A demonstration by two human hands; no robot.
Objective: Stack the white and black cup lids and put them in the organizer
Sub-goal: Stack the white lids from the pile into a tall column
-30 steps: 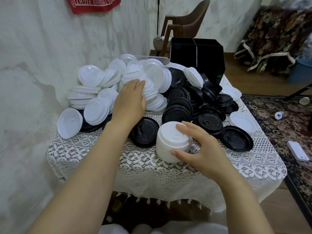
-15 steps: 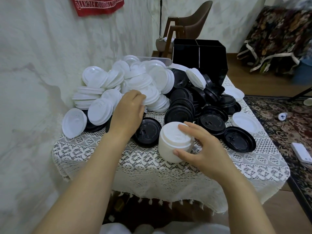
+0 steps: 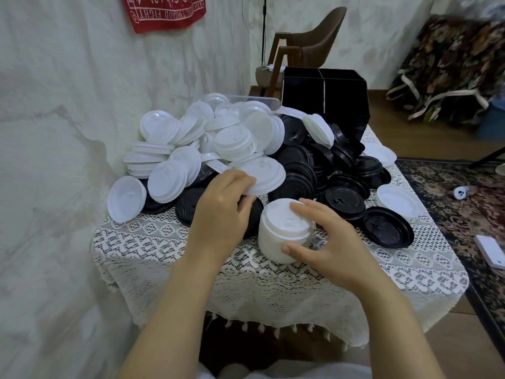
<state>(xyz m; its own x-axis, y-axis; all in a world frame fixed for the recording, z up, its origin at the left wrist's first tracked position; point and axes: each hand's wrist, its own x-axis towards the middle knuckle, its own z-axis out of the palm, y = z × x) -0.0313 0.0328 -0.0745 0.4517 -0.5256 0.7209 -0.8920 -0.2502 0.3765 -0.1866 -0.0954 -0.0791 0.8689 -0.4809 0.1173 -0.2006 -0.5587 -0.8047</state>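
The left hand (image 3: 218, 206) pinches one white lid (image 3: 262, 173) by its rim with curled fingers (image 3: 241, 178), and the right hand (image 3: 330, 242) clasps the stack of white lids (image 3: 276, 236) on the bench (image 3: 164, 242).

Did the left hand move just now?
Yes. The left hand pulled back from the white pile toward the lid stack, pinching a white lid.

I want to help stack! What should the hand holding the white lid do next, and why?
Probably carry the round white plastic lid across and set it on the short stack of white lids. The left hand pinches that lid's edge, while the right hand steadies the stack on the lace tablecloth.
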